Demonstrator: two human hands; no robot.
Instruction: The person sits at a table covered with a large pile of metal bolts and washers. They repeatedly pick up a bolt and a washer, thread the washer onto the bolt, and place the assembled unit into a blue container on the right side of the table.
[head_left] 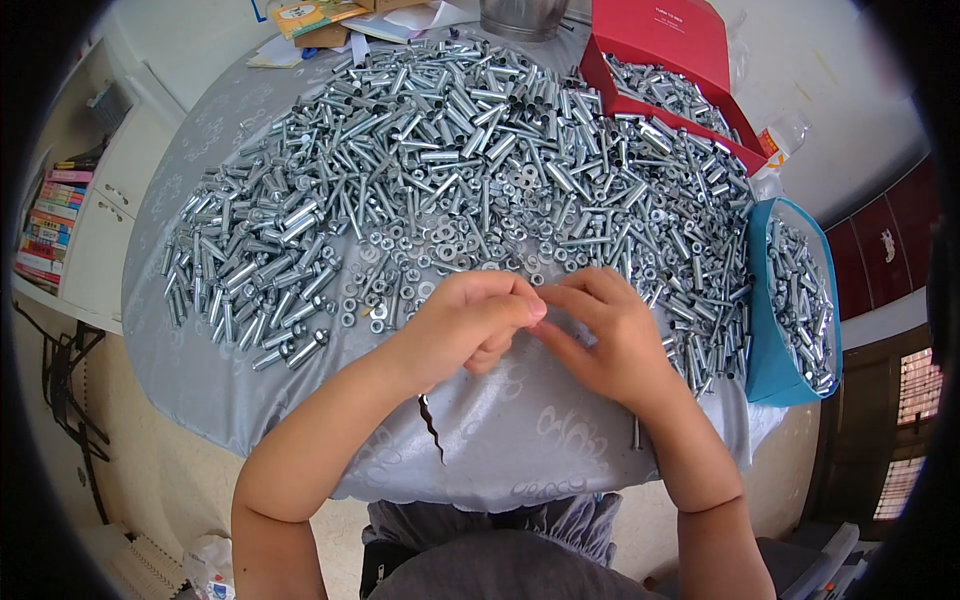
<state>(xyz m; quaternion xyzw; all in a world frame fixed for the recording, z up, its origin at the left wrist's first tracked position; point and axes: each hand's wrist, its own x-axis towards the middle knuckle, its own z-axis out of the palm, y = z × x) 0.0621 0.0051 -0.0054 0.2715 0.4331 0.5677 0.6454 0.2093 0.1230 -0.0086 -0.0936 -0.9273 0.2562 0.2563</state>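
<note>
My left hand point(478, 318) and my right hand point(608, 335) meet above the near part of the table, their fingertips pinched together. Whatever they hold is hidden behind the fingers or too small to make out. Just beyond them lie loose nuts and washers point(440, 245). A broad heap of silvery metal sleeves and bolts point(480, 120) spreads behind these. To the left sit several assembled sleeve anchors point(305, 350). One single bolt point(636, 433) lies beside my right forearm.
A red box point(660, 35) of metal parts stands at the back right, and a teal fabric bin point(775, 365) of bolts at the right edge. A grey patterned cloth point(570, 440) covers the table. A dark wavy strip point(431, 428) shows near my left wrist. Books point(315, 15) lie at the back left.
</note>
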